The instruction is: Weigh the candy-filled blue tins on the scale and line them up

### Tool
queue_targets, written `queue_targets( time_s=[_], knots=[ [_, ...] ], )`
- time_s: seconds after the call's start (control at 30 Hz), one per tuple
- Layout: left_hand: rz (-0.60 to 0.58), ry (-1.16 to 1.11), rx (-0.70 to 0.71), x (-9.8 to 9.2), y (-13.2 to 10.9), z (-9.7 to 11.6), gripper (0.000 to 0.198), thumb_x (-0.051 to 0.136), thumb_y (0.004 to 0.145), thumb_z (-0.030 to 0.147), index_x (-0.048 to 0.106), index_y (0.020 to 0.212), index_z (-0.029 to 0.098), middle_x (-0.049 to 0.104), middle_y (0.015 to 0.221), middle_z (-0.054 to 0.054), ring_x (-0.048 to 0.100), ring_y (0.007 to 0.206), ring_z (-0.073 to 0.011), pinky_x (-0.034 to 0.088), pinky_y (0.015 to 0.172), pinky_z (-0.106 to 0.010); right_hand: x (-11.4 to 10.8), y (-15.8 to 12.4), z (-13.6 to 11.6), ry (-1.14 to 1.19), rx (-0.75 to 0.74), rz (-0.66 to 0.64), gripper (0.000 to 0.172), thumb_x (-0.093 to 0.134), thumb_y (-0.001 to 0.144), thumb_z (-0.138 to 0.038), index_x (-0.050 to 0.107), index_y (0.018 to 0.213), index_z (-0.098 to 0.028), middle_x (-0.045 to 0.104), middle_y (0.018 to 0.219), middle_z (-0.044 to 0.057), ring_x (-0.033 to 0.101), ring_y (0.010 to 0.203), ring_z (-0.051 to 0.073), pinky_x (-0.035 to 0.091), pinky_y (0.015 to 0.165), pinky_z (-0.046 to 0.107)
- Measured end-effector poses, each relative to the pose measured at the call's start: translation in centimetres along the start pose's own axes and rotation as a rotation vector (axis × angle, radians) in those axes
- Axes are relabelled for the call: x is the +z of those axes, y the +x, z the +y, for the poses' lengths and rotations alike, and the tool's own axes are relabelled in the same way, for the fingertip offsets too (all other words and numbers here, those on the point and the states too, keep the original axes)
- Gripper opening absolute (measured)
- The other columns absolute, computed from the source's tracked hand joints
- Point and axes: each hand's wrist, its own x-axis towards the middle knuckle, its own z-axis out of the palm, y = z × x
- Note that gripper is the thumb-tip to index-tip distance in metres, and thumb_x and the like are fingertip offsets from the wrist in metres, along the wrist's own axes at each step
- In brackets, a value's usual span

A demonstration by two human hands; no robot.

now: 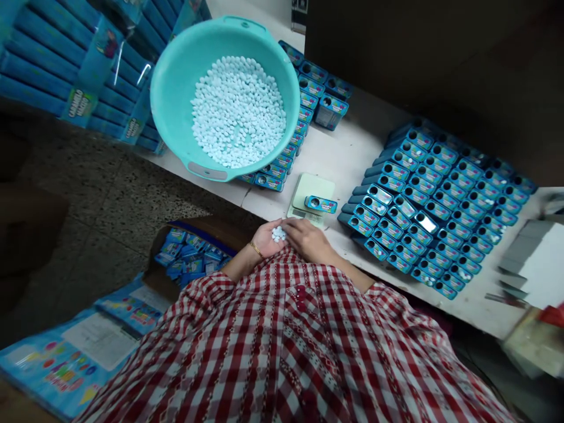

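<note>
My left hand point(265, 239) is cupped, palm up, in front of my body, holding a small heap of white candies point(278, 234). Over its edge reaches my right hand point(311, 239), fingers held together and bent toward the heap; whether a candy is pinched there I cannot tell. Just beyond the hands, a small pale scale point(318, 187) sits at the table's front edge. On it stands a blue candy tin point(321, 204) with a round hole in its top. A turquoise basin point(174, 88) of loose white candies is farther back on the left.
Many blue tins point(414, 200) stand in rows on the right of the white table point(348, 141). More tins point(311, 88) are beside and under the basin. Wrapped blue packs point(79, 64) lie at far left. Below, a cardboard box point(220, 232) holds blue packets point(189, 258).
</note>
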Motion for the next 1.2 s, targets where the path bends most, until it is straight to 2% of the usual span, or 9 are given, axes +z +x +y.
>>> queue_targets(
  time_s=[0.1,0.23,0.33,0.5,0.73,0.9,1.03,1.1,1.2],
  knots=[
    [0.031,0.000,-0.025,-0.3,-0.4,-0.1,0.038,0.034,0.090,0.022,0.057,0.115,0.004,0.068,0.099,-0.015,0.065,0.088,-0.0181,0.048,0.084,-0.030,1.4,0.9,-1.8,-0.056,-0.061,-0.177,0.034,0.042,0.086,-0.010,0.055,0.117,-0.008,0.057,0.114,0.016,0.053,0.102,0.023,0.050,0.084,0.038],
    [0.051,0.018,-0.040,-0.7,-1.0,-0.1,0.040,0.032,0.091,0.023,0.054,0.118,0.005,0.065,0.105,-0.016,0.063,0.097,-0.0207,0.045,0.090,-0.035,2.3,1.5,-1.9,-0.017,-0.125,-0.222,0.029,0.045,0.086,-0.010,0.059,0.111,-0.012,0.061,0.105,0.012,0.056,0.094,0.020,0.051,0.081,0.031],
    [0.046,0.017,-0.035,-0.9,-1.1,-0.3,0.036,0.034,0.089,0.021,0.058,0.111,0.006,0.067,0.096,-0.014,0.065,0.088,-0.0198,0.046,0.088,-0.036,2.4,1.4,-1.6,0.037,-0.122,-0.209,0.027,0.042,0.088,-0.012,0.060,0.108,-0.017,0.060,0.106,0.010,0.056,0.095,0.019,0.051,0.081,0.030],
    [0.055,-0.033,-0.015,-0.6,-0.5,-0.4,0.026,0.037,0.087,0.015,0.061,0.080,0.009,0.063,0.065,-0.005,0.060,0.059,-0.0127,0.050,0.082,-0.033,1.5,0.5,-0.8,0.195,-0.040,-0.094,0.024,0.044,0.089,-0.018,0.061,0.106,-0.019,0.060,0.105,0.009,0.055,0.097,0.019,0.050,0.082,0.030],
    [-0.044,0.038,0.005,1.4,0.5,0.3,0.027,0.038,0.087,0.017,0.063,0.091,0.006,0.068,0.085,-0.014,0.065,0.089,-0.0210,0.048,0.086,-0.035,-2.0,0.2,3.3,0.238,0.170,0.255,0.023,0.045,0.089,-0.023,0.064,0.100,-0.017,0.062,0.097,0.009,0.058,0.093,0.017,0.049,0.083,0.031],
    [-0.039,0.058,0.019,1.6,0.4,0.7,0.029,0.039,0.086,0.017,0.063,0.097,0.004,0.068,0.097,-0.017,0.064,0.097,-0.0224,0.048,0.087,-0.034,-2.5,0.5,6.0,0.126,0.287,0.261,0.025,0.045,0.089,-0.025,0.065,0.102,-0.019,0.062,0.098,0.008,0.059,0.090,0.017,0.049,0.080,0.030],
    [-0.030,0.041,0.014,0.9,0.2,0.5,0.030,0.039,0.086,0.016,0.063,0.100,0.006,0.069,0.095,-0.015,0.065,0.094,-0.0216,0.049,0.086,-0.033,-2.4,-0.3,4.8,0.122,0.286,0.295,0.028,0.041,0.091,-0.025,0.063,0.106,-0.019,0.062,0.102,0.010,0.057,0.098,0.018,0.048,0.085,0.032],
    [-0.024,0.041,0.012,0.6,0.1,0.2,0.029,0.039,0.086,0.015,0.063,0.099,0.005,0.069,0.091,-0.015,0.066,0.089,-0.0204,0.049,0.084,-0.033,-1.8,-0.6,3.0,0.129,0.201,0.213,0.029,0.040,0.091,-0.025,0.063,0.108,-0.018,0.062,0.104,0.011,0.055,0.101,0.019,0.047,0.088,0.033],
    [-0.002,0.022,0.013,0.0,-0.1,-0.2,0.030,0.039,0.087,0.015,0.062,0.104,0.005,0.069,0.088,-0.013,0.066,0.082,-0.0173,0.050,0.081,-0.030,-0.2,-0.2,0.1,0.103,0.048,-0.044,0.030,0.043,0.089,-0.020,0.059,0.114,-0.018,0.058,0.113,0.012,0.053,0.104,0.020,0.047,0.089,0.036]
  ],
)
